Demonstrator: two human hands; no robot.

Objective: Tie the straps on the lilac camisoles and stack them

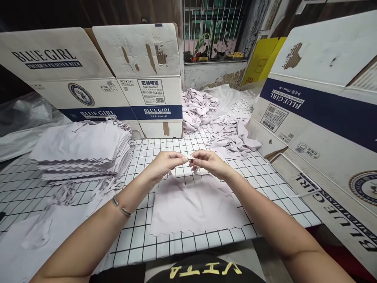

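Observation:
A pale lilac garment (pixel 197 208) with a wavy hem lies flat on the table in front of me. Just above its far edge, my left hand (pixel 166 163) and my right hand (pixel 210 162) meet fingertip to fingertip. Both are closed in a pinch on a small whitish strap (pixel 189 157), which seems to belong to the garment. Its exact form is mostly hidden by the fingers. To the left stands a neat stack of similar garments (pixel 79 143), with more loose ones (pixel 59 224) nearer me, their thin straps showing.
White and blue beer cartons stand at the back left (pixel 118 90) and along the right (pixel 318 98). Crumpled lilac fabric lies in heaps (pixel 198 108) (pixel 231 135) at the back of the grid-patterned table (pixel 138 236). Clear plastic (pixel 26 114) lies at far left. Behind is a barred window (pixel 212 31).

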